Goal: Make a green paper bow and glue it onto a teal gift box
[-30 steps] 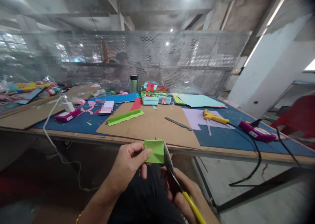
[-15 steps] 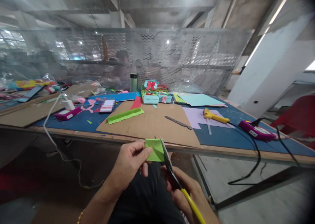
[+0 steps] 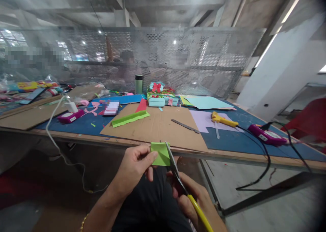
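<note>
My left hand point(image 3: 137, 165) pinches a small piece of green paper point(image 3: 161, 154) by its left side, just off the table's front edge. In my right hand point(image 3: 192, 194) are scissors point(image 3: 175, 171) with yellow handles, their blades apart and lying along the paper's right edge. Part of the lower blade is hidden behind the paper. Beyond my hands a cardboard sheet point(image 3: 152, 130) lies on the table, bearing a folded green paper strip point(image 3: 130, 119) and a grey blade-like tool point(image 3: 185, 126).
A yellow glue gun point(image 3: 224, 119) rests on lilac paper point(image 3: 197, 118), its black cable running past a purple box point(image 3: 266, 135). Small paper-covered boxes point(image 3: 156, 102) and a green bottle point(image 3: 139, 84) stand at the back. A white cable point(image 3: 54, 142) hangs over the front edge at left.
The view has shifted very slightly. My hands, the green paper and the scissors hold nearly the same position.
</note>
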{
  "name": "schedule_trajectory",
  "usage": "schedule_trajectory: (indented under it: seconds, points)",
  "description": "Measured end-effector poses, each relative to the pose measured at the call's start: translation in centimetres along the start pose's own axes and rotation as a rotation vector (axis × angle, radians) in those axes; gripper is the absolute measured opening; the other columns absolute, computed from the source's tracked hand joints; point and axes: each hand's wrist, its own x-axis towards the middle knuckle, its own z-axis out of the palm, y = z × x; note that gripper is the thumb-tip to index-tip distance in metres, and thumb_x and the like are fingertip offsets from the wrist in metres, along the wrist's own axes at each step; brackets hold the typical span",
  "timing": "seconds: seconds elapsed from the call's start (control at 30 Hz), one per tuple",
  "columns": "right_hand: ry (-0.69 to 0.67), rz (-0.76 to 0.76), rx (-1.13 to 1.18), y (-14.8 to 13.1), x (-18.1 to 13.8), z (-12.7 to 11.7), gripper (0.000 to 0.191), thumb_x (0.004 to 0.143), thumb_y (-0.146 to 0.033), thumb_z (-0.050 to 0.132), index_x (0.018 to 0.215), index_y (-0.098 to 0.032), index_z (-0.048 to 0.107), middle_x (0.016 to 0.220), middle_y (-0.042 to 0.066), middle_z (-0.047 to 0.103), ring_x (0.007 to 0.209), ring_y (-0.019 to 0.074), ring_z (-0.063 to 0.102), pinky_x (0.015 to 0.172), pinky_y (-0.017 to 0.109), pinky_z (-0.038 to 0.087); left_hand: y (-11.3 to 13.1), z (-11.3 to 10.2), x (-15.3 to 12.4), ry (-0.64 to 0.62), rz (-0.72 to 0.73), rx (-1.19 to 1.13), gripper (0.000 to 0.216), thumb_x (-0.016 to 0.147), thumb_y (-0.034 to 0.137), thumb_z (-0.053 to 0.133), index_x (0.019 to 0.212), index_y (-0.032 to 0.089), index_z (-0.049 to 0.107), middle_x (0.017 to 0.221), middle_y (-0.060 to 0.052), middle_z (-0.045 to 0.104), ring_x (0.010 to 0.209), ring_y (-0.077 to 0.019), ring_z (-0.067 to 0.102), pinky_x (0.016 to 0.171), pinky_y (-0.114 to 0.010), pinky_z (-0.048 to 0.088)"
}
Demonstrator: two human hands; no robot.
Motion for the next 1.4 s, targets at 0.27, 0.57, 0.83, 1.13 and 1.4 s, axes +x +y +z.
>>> schedule_trajectory:
  seconds: [0.27, 0.57, 0.83, 1.13, 1.4]
  points:
    - [-0.002, 0.001, 0.009, 0.2, 0.0, -0.1, 0.061, 0.089, -0.066, 0.049, 0.124, -0.018, 0.061, 0.077, 0.001, 0.051, 0.059, 0.0115, 0.041, 0.048, 0.021, 0.032, 0.1, 0.0, 0.0, -0.01, -0.001, 0.01, 0.036, 0.088, 0.038, 0.062, 0.063, 0.014, 0.057, 0.05, 0.004, 0.052, 0.04, -0.0068, 0.052, 0.046, -0.019, 0.033]
    - [0.032, -0.033, 0.015, 0.6, 0.0, -0.2, 0.062, 0.087, -0.065, 0.055, 0.128, -0.018, 0.059, 0.081, 0.003, 0.056, 0.067, 0.0149, 0.049, 0.058, 0.024, 0.041, -0.2, -0.1, -0.1, -0.013, 0.0, -0.004, 0.035, 0.088, 0.039, 0.063, 0.065, 0.014, 0.057, 0.055, 0.004, 0.054, 0.04, -0.0064, 0.053, 0.046, -0.02, 0.033]
    - [0.019, -0.031, 0.062, 0.7, -0.1, -0.1, 0.065, 0.087, -0.067, 0.054, 0.131, -0.019, 0.059, 0.082, 0.002, 0.056, 0.065, 0.0142, 0.046, 0.059, 0.025, 0.043, -0.2, 0.0, -0.1, -0.036, -0.005, 0.052, 0.036, 0.089, 0.039, 0.06, 0.063, 0.015, 0.057, 0.045, 0.003, 0.053, 0.04, -0.0086, 0.051, 0.048, -0.021, 0.033]
    - [0.018, -0.037, 0.03, -0.3, 0.0, -0.2, 0.062, 0.088, -0.067, 0.053, 0.127, -0.018, 0.062, 0.079, 0.002, 0.055, 0.065, 0.0141, 0.046, 0.058, 0.025, 0.04, 0.1, 0.1, -0.2, -0.051, -0.003, 0.055, 0.036, 0.089, 0.04, 0.06, 0.062, 0.016, 0.056, 0.043, 0.003, 0.053, 0.04, -0.0093, 0.05, 0.049, -0.022, 0.034]
    - [0.026, -0.022, 0.039, 0.2, -0.2, -0.1, 0.059, 0.089, -0.063, 0.053, 0.127, -0.017, 0.061, 0.078, 0.001, 0.054, 0.061, 0.012, 0.043, 0.053, 0.023, 0.036, 0.0, 0.0, -0.2, -0.055, -0.008, 0.063, 0.037, 0.089, 0.04, 0.06, 0.062, 0.017, 0.056, 0.043, 0.003, 0.053, 0.04, -0.009, 0.05, 0.05, -0.022, 0.035]
